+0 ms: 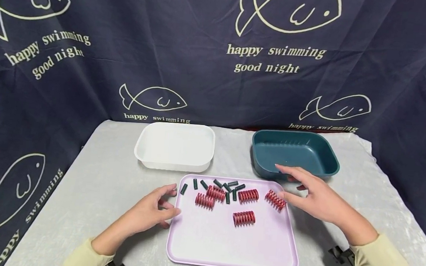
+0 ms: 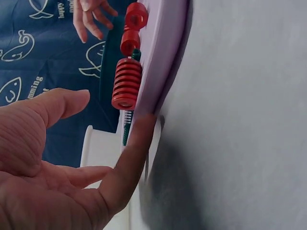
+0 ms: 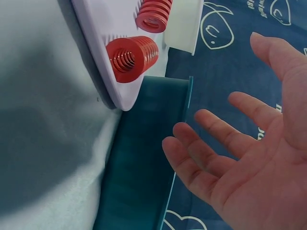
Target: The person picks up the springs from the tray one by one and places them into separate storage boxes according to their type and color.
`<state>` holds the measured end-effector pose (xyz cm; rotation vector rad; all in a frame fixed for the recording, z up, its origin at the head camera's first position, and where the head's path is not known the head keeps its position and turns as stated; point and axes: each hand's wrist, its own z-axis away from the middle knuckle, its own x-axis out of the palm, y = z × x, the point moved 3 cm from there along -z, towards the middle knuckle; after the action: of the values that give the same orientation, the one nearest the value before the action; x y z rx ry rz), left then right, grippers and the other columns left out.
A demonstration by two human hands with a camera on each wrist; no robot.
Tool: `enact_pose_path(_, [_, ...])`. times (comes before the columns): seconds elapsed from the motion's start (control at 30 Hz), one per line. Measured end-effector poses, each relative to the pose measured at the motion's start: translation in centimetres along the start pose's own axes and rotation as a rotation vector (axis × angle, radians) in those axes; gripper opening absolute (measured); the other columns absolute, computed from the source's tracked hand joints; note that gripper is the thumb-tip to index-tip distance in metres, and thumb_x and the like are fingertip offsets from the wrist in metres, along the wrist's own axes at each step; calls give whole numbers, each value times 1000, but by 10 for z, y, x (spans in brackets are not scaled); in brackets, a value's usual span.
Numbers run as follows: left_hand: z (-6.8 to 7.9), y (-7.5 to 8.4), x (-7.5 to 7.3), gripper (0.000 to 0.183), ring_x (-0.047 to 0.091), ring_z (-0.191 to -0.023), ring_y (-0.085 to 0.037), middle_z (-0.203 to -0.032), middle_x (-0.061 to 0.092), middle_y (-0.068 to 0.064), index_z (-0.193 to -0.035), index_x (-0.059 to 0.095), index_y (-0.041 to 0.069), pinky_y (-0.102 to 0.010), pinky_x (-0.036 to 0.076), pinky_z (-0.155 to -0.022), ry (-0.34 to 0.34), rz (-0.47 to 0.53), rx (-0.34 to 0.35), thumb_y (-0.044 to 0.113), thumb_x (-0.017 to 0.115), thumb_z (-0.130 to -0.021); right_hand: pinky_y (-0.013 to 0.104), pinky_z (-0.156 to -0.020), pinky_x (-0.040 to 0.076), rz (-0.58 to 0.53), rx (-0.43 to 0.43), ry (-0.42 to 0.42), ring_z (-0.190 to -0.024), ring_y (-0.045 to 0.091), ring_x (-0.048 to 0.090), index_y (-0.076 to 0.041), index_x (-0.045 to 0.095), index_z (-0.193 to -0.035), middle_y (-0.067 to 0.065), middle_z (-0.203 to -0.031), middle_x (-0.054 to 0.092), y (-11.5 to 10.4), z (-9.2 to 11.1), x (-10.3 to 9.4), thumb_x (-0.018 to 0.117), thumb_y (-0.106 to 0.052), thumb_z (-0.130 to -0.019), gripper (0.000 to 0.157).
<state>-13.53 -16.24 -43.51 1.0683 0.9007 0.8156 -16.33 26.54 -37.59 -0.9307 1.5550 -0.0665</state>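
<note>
A pale lilac tray [image 1: 222,248] lies on the table and bears several red coil springs [image 1: 244,218] and several small dark green springs [image 1: 235,195], mostly grouped toward its far side. My left hand [image 1: 146,211] is at the tray's left edge, fingers loosely bent and thumb apart, holding nothing; in the left wrist view a finger [image 2: 129,165] overlaps the tray rim, and contact cannot be told. Over the tray's right edge hovers my right hand [image 1: 318,197], fingers spread. Its thumb is near the rightmost red spring [image 1: 275,200], but the right wrist view shows a gap between them.
Behind the tray stand a white bin [image 1: 174,166] on the left and a dark teal bin [image 1: 296,148] on the right. A pale cloth covers the table [image 1: 81,189]. Navy fabric printed with fish [image 1: 203,65] hangs behind and at the sides.
</note>
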Motion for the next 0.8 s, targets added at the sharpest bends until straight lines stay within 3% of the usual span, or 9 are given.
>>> enact_pose_path(0.23, [1, -4, 4, 82, 64, -98, -24, -147, 41, -30, -155, 27, -12, -45, 65, -63, -9, 52, -13, 5, 75, -91, 39, -87, 60, -21, 28, -9, -112, 20, 62, -21, 53, -152, -1, -137, 61, 3, 3, 3, 81, -30, -92, 67])
enact_pose_path(0.53, [2, -6, 10, 80, 60, -99, -26, -139, 45, -24, -153, 37, -9, -41, 65, -57, 65, -51, -32, -3, 78, -85, 45, -88, 61, -37, 79, -41, -116, 26, 62, -21, 51, -153, 4, -141, 58, 3, 8, 6, 81, -32, -92, 69])
enact_pose_path(0.8, [1, -8, 13, 77, 58, -100, -28, -133, 48, -20, -152, 41, -7, -38, 64, -53, 98, -118, -23, -16, 70, -82, 51, -88, 60, -68, 102, -71, -117, 28, 62, -22, 51, -153, 4, -143, 58, 4, 11, 14, 80, -39, -92, 70])
